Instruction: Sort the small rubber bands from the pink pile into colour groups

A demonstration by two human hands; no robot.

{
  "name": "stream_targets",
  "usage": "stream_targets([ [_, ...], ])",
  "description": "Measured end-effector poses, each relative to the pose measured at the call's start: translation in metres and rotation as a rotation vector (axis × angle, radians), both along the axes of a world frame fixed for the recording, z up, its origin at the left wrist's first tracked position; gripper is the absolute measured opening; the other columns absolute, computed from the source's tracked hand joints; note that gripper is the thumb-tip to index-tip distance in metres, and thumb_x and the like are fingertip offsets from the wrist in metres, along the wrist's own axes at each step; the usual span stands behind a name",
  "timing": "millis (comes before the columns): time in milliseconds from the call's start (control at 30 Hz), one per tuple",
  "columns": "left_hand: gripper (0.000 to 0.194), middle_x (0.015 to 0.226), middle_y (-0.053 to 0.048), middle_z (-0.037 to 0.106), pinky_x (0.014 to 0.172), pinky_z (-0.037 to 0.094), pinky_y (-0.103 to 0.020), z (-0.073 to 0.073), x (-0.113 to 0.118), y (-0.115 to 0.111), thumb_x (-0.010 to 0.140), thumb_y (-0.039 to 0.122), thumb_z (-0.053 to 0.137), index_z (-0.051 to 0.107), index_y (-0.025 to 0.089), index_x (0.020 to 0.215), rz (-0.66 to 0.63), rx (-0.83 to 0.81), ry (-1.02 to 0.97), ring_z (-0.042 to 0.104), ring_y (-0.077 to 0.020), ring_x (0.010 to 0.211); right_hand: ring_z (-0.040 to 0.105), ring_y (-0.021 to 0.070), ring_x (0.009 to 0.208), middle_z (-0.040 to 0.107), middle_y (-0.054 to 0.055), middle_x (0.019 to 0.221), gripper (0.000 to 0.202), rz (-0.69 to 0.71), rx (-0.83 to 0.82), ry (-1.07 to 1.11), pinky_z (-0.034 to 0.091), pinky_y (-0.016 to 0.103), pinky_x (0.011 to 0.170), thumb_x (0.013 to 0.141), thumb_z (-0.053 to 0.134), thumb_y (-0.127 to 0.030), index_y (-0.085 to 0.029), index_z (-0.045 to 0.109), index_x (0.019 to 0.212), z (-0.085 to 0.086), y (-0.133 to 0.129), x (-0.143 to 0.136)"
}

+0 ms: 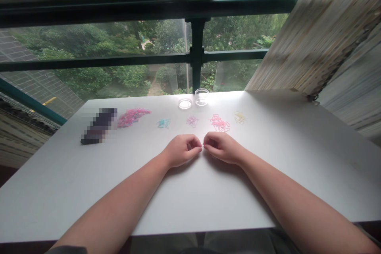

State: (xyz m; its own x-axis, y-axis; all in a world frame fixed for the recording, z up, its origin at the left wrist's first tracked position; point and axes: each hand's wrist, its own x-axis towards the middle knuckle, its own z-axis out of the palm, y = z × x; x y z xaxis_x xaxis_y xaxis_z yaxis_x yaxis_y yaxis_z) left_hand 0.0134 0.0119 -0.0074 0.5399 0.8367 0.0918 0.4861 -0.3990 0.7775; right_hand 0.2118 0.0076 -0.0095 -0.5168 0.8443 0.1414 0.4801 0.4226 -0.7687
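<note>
My left hand (pixel 185 150) and my right hand (pixel 222 147) meet fingertip to fingertip above the white table (pixel 166 210). Each has thumb and fingers pinched together; anything between the tips is too small to make out. Just beyond my right hand lies a pile of pink-red small loops (pixel 219 123), like little rubber bands. A lilac pile (pixel 192 120) and a teal pile (pixel 163 123) lie beyond my left hand. Farther right is a pale yellow pile (pixel 240 117). A larger mixed pink pile (pixel 133 117) spreads out on the left.
At the table's far edge stand a clear round container (pixel 201 97) and, beside it, a clear round lid (pixel 185 104). A dark pixelated object (pixel 99 126) lies at the left. Behind the table is a green-framed window (pixel 196 53), with a striped curtain (pixel 285 35) on the right.
</note>
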Motion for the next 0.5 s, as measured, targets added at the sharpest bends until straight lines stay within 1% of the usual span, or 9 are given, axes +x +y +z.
stream_targets([
  [500, 0.013, 0.075, 0.0, 0.065, 0.057, 0.04, -0.021, -0.0001, 0.0003, 0.0004, 0.078, 0.029, 0.055, 0.062, 0.018, 0.079, -0.002, -0.004, 0.006, 0.053, -0.0099, 0.063, 0.044, 0.0085, 0.055, 0.051, -0.003, 0.062, 0.005, -0.004, 0.003, -0.002, 0.036, 0.021, 0.052, 0.079, 0.049, -0.017, -0.018, 0.053, 0.075, 0.0003, 0.0006, -0.0003],
])
